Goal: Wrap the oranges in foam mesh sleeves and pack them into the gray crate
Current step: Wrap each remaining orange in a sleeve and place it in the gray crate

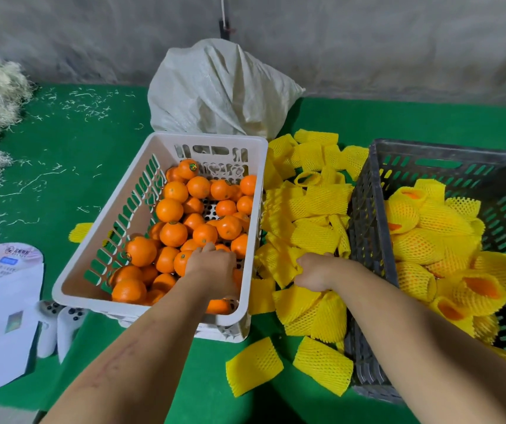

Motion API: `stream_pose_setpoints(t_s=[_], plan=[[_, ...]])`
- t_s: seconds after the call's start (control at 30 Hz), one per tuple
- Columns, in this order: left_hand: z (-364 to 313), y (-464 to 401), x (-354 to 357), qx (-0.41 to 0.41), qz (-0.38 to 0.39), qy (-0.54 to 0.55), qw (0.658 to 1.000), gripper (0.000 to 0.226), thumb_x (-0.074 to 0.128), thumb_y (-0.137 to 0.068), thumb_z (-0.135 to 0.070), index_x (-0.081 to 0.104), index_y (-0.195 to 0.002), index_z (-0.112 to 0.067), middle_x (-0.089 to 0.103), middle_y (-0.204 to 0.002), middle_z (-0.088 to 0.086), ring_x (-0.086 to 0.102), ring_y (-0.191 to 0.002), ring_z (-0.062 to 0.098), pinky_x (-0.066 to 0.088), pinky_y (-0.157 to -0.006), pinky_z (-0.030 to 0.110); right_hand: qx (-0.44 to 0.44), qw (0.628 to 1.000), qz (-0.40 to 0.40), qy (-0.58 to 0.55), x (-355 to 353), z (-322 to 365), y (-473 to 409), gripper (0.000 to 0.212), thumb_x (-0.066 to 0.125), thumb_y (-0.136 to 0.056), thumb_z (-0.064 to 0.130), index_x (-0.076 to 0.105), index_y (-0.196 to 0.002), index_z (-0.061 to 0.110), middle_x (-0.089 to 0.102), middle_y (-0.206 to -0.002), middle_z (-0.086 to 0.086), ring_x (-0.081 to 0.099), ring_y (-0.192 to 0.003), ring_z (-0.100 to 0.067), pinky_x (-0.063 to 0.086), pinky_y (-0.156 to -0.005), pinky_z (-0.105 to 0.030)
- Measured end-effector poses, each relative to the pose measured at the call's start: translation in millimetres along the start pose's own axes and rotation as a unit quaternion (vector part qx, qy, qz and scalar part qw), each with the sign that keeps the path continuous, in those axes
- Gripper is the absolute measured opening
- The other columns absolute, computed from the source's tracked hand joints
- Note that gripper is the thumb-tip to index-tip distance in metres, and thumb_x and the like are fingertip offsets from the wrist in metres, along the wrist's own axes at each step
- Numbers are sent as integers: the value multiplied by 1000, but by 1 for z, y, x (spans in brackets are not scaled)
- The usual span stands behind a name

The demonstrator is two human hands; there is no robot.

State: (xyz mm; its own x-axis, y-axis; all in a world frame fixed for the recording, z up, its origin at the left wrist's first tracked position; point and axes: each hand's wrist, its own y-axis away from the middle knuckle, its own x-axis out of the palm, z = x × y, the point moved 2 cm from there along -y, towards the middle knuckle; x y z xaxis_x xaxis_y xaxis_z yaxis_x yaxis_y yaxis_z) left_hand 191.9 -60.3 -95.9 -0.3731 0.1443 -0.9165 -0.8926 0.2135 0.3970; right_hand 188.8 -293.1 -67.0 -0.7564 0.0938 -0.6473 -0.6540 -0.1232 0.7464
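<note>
Left hand [211,264] curls over round bare oranges [184,228] inside the white slotted plastic crate [98,240]; right hand [313,272] pinches a yellow foam mesh sleeve [279,264] just right of that crate.

Your left hand [211,267] reaches into the white crate [166,142], fingers curled down over the oranges [184,215]; whether it grips one you cannot tell. Your right hand [313,272] pinches a yellow sleeve [285,264] in the loose pile of sleeves [316,206] lying between the two crates. The gray crate [365,240] stands on your right, holding wrapped oranges [435,237]. A white sack [215,90] sits behind the white crate on the green mat [77,133]. Papers [0,301] lie at far left.
</note>
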Motion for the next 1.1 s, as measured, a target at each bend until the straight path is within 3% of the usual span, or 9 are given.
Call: stream_pose_setpoints(t_s=[0.1,0.17,0.23,0.27,0.4,0.47,0.6,0.87,1.1], plan=[[12,9,-10,-21,-83,167,982,48,78,-78,-65,60,-94,-24,58,-88,-5,56,-96,22,44,-77,36,9,996,-63,-60,-4,0,-1,53,44,-108,33,40,-153,5,39,-158,-19,40,-142,-39,41,-113,-40],[19,16,-21,-71,-178,426,884,41,80,-81,-56,61,-95,-23,61,-79,-8,60,-73,12,41,-59,28,-1,985,-138,-104,-10,-1,-1,39,49,-106,28,58,-137,5,57,-140,-19,52,-130,-39,49,-100,-39],[23,23,-38,-124,-247,588,760,43,77,-85,-53,56,-116,-31,60,-96,-20,59,-83,2,42,-61,22,-19,960,-233,-155,-17,-1,2,22,52,-103,21,69,-100,7,64,-101,-15,61,-104,-40,49,-72,-34],[21,26,-47,-112,-261,615,736,44,76,-87,-53,53,-120,-35,59,-102,-24,59,-91,0,44,-63,20,-26,942,-278,-187,-21,-1,5,22,53,-101,18,69,-90,8,64,-91,-12,62,-93,-38,48,-66,-33],[-6,40,-64,51,-233,638,732,42,82,-89,-45,56,-122,-41,64,-112,-30,66,-101,-2,54,-76,11,-81,842,-361,-392,-35,1,22,14,68,-95,12,69,-108,10,69,-102,-7,63,-83,-21,50,-68,-31],[-27,43,-60,84,-205,687,692,49,82,-85,-51,58,-127,-38,69,-114,-22,71,-99,9,58,-81,20,-109,774,-359,-510,-38,1,32,29,70,-91,7,63,-117,20,66,-96,0,63,-69,-9,51,-58,-27],[-60,41,-51,86,-153,735,655,62,76,-77,-63,63,-130,-34,71,-117,-17,71,-102,11,60,-86,28,-155,710,-347,-593,-25,3,46,29,63,-96,6,66,-84,33,72,-74,20,66,-68,2,52,-54,-14],[-76,46,-53,71,-81,742,661,83,60,-86,-80,35,-159,-48,60,-143,-13,69,-111,2,52,-100,28,-133,709,-372,-585,-23,-3,44,14,64,-100,29,66,-97,16,69,-92,-10,61,-61,-10,53,-53,-22],[-67,60,-50,124,-78,788,598,67,84,-82,-57,60,-142,-41,64,-139,-10,66,-124,16,56,-93,25,-119,756,-487,-420,-21,-3,41,13,69,-97,27,59,-93,19,61,-80,4,58,-73,-17,47,-61,-32]])
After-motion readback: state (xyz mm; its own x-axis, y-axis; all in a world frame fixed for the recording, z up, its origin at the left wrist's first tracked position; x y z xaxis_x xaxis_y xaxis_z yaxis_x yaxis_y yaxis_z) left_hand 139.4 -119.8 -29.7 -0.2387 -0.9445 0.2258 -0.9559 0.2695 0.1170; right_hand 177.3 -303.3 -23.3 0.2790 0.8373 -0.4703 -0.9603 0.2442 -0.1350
